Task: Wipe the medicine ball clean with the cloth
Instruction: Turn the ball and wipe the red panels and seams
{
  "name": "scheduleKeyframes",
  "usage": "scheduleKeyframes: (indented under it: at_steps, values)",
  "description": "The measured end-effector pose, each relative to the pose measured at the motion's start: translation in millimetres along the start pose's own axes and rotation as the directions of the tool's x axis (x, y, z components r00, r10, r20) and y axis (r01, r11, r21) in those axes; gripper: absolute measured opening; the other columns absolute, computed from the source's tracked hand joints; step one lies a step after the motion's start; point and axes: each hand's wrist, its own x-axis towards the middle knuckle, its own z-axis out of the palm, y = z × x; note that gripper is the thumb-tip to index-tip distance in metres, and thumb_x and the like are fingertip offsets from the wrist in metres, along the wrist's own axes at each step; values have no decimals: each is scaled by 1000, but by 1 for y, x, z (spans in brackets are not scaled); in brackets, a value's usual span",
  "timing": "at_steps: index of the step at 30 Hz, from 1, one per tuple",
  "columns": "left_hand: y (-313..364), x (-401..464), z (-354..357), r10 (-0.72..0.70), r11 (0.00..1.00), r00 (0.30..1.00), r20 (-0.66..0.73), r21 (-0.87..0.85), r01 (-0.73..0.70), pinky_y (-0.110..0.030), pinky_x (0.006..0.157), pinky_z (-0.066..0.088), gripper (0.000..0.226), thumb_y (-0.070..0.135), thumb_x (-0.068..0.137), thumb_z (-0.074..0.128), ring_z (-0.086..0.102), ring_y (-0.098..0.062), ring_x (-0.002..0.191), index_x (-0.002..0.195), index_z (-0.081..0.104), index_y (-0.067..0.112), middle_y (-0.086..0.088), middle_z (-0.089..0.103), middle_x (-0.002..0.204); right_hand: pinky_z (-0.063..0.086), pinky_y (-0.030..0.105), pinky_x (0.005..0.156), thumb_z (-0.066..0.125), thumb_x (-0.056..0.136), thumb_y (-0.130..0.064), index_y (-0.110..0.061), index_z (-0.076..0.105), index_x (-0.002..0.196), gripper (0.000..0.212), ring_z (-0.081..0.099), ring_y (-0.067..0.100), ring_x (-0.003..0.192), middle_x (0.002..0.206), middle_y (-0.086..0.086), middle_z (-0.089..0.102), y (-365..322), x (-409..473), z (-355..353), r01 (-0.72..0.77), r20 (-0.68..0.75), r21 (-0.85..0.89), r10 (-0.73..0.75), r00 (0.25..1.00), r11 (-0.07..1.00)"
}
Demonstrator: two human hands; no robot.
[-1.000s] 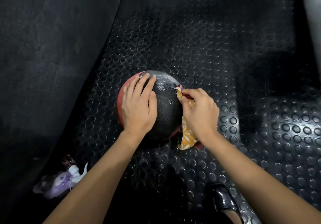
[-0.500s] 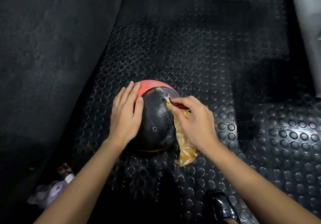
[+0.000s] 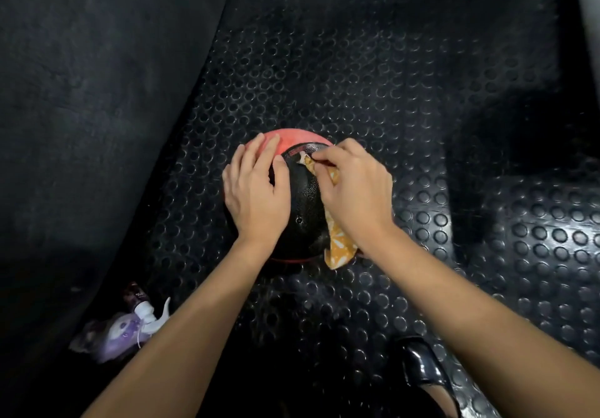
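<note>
A black and red medicine ball (image 3: 303, 203) sits on the studded rubber floor mat (image 3: 373, 70) in the middle of the head view. My left hand (image 3: 256, 193) lies flat on the ball's left side, fingers straight and reaching onto the red panel. My right hand (image 3: 354, 190) grips a yellow patterned cloth (image 3: 339, 245) and presses it against the ball's upper right. The cloth's tail hangs down the right side of the ball to the mat. Most of the ball's top is hidden under both hands.
A spray bottle with a white trigger and purple body (image 3: 126, 326) lies on the floor at the lower left. A glossy black shoe (image 3: 418, 365) shows at the bottom right. A dark padded surface (image 3: 81, 93) rises along the left.
The ball has rolled so the red panel now faces away at the top. My right hand with the cloth has moved from the ball's right side up toward its top.
</note>
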Motion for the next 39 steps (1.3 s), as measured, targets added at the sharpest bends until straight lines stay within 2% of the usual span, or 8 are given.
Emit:
scheduleKeyframes:
  at_steps: [5,11,15,20,25,31,35,39]
  values:
    - [2,6,-2,-36,999,999,14,0,36,-44,116,21,51,39,93,27,30,-19,140,136,51,30,9,44,146,52,32,54,66,85,-22,-21,70,97,13,61,18,72,85,-4,60,-7,-38,-2,127,46,6,-127,991,992]
    - [4,2,1,-36,999,999,-10,-3,36,-42,116,20,50,38,93,29,30,-18,139,135,52,28,8,45,145,43,28,64,60,90,-25,-26,70,104,18,61,18,80,93,-4,60,5,7,-3,-67,25,-38,68,997,997]
    - [3,5,0,-51,999,998,-24,-3,51,-42,115,22,55,42,91,23,32,-18,138,134,53,29,9,46,144,50,29,53,68,83,-20,-23,71,96,14,61,18,70,84,-5,60,-9,-40,-5,105,46,8,-105,993,994]
    - [4,3,3,-44,999,999,-28,12,44,-42,115,22,51,39,92,27,32,-19,138,135,53,28,7,46,144,43,25,59,65,85,-23,-23,72,95,12,62,19,74,86,-4,62,1,-8,-4,0,-34,-16,-1,999,1000]
    - [7,9,2,-78,997,997,-20,-10,78,-45,114,24,52,38,91,27,32,-19,138,134,53,29,9,46,145,49,29,45,70,81,-20,-21,71,92,12,61,20,67,82,-3,60,-9,-46,-2,140,51,-40,-138,989,989]
    - [6,2,3,-44,999,998,-33,18,45,-44,114,25,57,43,90,20,32,-20,138,135,52,29,8,46,145,41,26,56,65,84,-22,-23,72,96,13,62,22,75,86,-2,61,-2,-7,-1,-4,-50,-34,2,999,999]
    - [5,3,0,-40,999,998,-49,-3,40,-41,113,25,63,46,87,16,34,-21,137,135,53,27,6,47,144,46,26,51,69,82,-22,-24,72,95,13,63,17,72,83,-7,60,-5,-40,-5,78,-2,-53,-78,997,996]
    - [3,-4,2,25,1000,998,-49,19,-24,-42,110,29,55,41,91,24,36,-24,135,134,54,24,3,49,142,40,28,65,58,91,-30,-32,69,105,18,60,17,89,96,-7,60,0,12,-9,9,104,-114,3,995,993]
